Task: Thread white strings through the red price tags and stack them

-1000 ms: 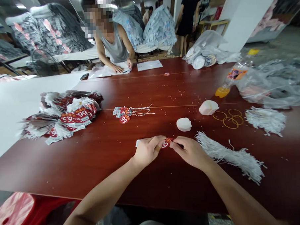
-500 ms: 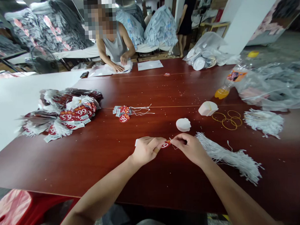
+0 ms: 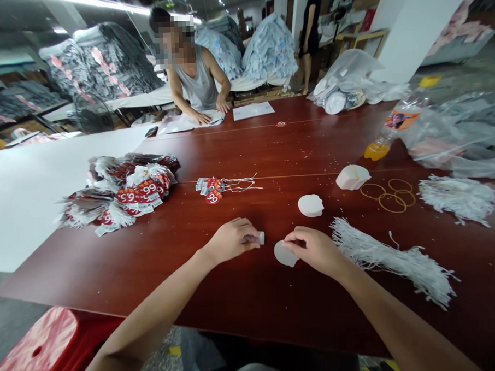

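Observation:
My left hand is closed over the table, with a small whitish label sticking out at its fingertips. To its right, my right hand pinches the upper edge of a round hang tag, whose pale plain side faces up. A stack of pale round tags lies just beyond my right hand. Beside my right wrist stretches a bundle of white strings. Farther left, several red tags with strings lie together on the table.
A large heap of strung red tags lies at the left. On the right are another tag stack, rubber bands, a second string bundle and a bottle of orange drink. Across the table a person handles white sheets.
My hands have moved apart from the red tag they held together. The right now has a tag with its pale side up; the left shows a small label. The view has shifted slightly.

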`<action>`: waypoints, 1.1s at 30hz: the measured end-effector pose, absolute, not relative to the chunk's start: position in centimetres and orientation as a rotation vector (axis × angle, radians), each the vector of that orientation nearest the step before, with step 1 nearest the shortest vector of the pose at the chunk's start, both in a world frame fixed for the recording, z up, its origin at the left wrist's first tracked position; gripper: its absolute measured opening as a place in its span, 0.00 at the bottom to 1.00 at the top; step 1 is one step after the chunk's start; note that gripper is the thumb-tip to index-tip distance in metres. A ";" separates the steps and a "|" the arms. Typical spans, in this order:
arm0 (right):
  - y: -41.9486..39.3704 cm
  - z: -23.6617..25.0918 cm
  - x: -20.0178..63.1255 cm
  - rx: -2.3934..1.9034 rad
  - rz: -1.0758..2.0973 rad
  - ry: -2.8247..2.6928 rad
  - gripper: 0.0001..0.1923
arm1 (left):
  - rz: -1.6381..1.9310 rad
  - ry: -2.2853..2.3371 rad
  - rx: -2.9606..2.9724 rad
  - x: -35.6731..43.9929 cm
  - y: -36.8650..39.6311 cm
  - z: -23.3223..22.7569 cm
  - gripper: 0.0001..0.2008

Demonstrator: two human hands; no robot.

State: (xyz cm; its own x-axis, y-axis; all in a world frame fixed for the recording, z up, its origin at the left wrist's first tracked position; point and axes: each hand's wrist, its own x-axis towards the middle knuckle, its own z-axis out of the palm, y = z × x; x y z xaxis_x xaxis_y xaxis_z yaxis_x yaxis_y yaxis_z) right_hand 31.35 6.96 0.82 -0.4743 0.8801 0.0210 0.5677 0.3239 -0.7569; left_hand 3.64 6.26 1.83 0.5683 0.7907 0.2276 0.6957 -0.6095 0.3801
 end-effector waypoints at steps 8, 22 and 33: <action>6.2 0.6 30.3 -1.136 1.040 -2.316 0.06 | 0.758 1.529 2.655 6.0 6.1 1.4 0.06; 6.0 1.5 30.4 -1.210 0.864 -1.989 0.10 | 1.194 1.250 2.528 10.4 4.7 0.7 0.05; 7.2 4.0 33.3 -1.013 1.310 -2.020 0.07 | 1.247 1.076 2.543 11.0 3.2 1.4 0.04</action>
State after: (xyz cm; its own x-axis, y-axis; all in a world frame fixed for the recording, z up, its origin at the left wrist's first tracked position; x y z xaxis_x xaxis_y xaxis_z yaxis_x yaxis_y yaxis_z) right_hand 33.33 7.25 3.98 -0.5828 0.8121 0.0285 0.3055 0.2515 -0.9184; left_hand 11.04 3.21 1.39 0.4108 0.6399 0.6495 0.5484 -0.7425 0.3846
